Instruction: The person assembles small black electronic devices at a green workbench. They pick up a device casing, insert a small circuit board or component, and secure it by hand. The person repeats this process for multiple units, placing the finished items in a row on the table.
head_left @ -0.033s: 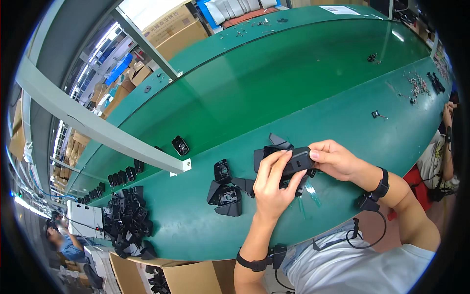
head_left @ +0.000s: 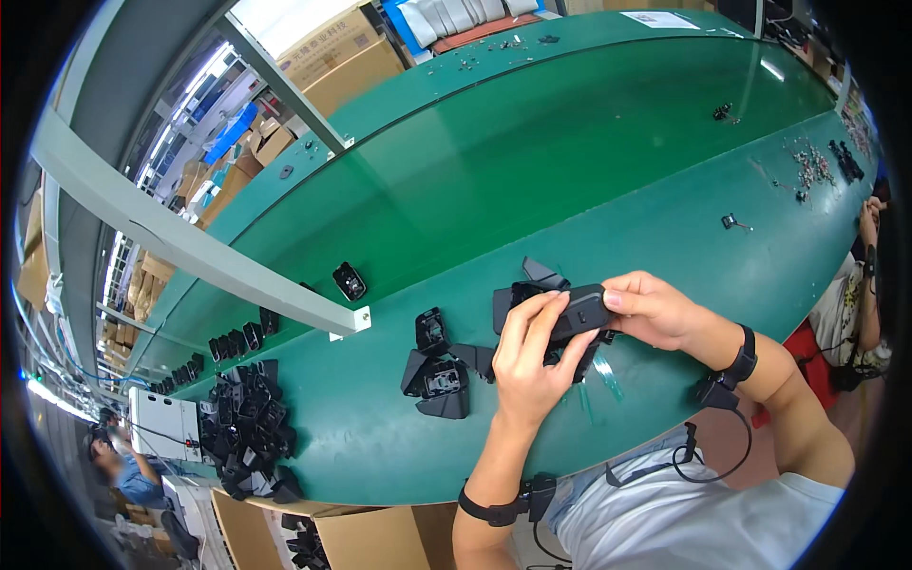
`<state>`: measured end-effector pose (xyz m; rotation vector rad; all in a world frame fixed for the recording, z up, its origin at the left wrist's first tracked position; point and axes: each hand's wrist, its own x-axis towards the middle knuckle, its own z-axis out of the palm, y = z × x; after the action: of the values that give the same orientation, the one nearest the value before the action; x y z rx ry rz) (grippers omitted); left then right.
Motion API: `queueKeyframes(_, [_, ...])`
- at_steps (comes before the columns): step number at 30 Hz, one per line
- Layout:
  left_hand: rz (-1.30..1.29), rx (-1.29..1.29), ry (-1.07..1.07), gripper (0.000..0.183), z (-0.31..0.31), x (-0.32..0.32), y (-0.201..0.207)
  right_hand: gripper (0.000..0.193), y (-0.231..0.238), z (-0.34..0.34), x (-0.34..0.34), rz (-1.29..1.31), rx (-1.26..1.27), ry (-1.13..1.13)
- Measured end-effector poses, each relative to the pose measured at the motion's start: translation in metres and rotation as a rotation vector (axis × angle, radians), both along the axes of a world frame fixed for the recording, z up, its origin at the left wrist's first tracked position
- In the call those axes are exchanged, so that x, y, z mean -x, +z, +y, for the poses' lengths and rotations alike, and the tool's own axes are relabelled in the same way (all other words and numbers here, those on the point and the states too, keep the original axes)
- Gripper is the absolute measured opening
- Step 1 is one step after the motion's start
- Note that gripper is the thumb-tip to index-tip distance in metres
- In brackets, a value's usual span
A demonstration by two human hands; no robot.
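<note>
Both hands hold a black plastic housing (head_left: pixel 581 313) above the green bench. My left hand (head_left: pixel 529 366) has its fingers over the housing's left end and the thumb below. My right hand (head_left: pixel 648 309) pinches the right end between thumb and fingers. Beneath the hands lie more black parts (head_left: pixel 504 306), partly hidden, and strips of clear greenish film (head_left: pixel 606 376). Left of my left hand a small cluster of black housings (head_left: pixel 442 380) rests on the bench, some with their hollow insides showing.
A large heap of black housings (head_left: pixel 247 423) lies at the left. Beyond a metal post (head_left: pixel 218 242), several housings stand in a row on the green belt (head_left: pixel 532 180). Small screws (head_left: pixel 812 166) lie at the far right. An open carton (head_left: pixel 370 540) stands below the bench edge.
The housing has shifted and turned very slightly in my hands. Both hands keep their hold, and the other parts stay in place.
</note>
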<state>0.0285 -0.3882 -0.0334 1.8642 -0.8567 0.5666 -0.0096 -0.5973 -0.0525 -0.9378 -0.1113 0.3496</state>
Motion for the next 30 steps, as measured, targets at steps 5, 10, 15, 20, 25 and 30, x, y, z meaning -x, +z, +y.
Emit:
queueKeyframes(5, [-0.065, 0.069, -0.046, 0.05, 0.002, 0.0, 0.0, 0.028, 0.022, 0.011, 0.005, 0.089, -0.075, 0.06])
queueKeyframes(10, [-0.054, 0.095, -0.068, 0.05, 0.0, 0.0, 0.001, 0.026, 0.023, 0.001, 0.006, -0.004, 0.0, 0.085])
queueKeyframes(15, [-0.112, -0.005, 0.034, 0.05, 0.001, 0.001, 0.002, 0.021, 0.039, 0.019, 0.013, -0.045, 0.209, -0.177])
queueKeyframes(20, [-0.178, -0.005, 0.071, 0.05, 0.001, 0.007, 0.0, 0.025, 0.026, 0.014, 0.018, 0.007, 0.088, -0.122])
queueKeyframes(25, [-0.103, 0.05, -0.018, 0.048, 0.002, 0.002, -0.005, 0.03, 0.033, 0.015, 0.015, 0.057, 0.007, -0.011])
queueKeyframes(30, [-0.082, 0.103, -0.045, 0.05, -0.008, 0.006, -0.001, 0.03, 0.022, 0.0, 0.015, 0.119, -0.078, 0.051])
